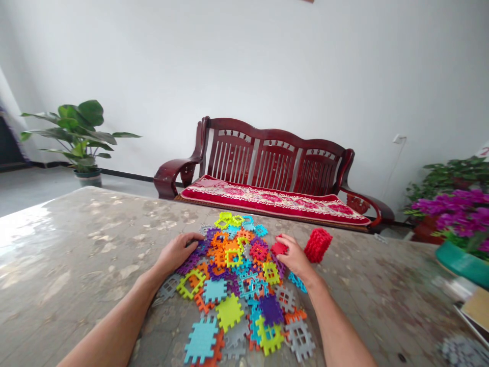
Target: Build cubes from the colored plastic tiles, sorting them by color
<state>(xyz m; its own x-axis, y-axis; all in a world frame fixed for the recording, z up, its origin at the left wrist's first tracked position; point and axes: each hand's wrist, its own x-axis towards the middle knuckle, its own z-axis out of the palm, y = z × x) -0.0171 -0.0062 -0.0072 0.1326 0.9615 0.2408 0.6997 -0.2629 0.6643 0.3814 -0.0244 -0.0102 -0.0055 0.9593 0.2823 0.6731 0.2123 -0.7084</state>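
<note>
Red piece (279, 248) in half-curled right hand (297, 257)

A living room in a home is seen. A wooden bench (273, 159) with a red seat cover (267, 198) is set past the table (87, 239)'s far edge, and a potted plant (78, 133) is placed beyond its far left corner.
</note>
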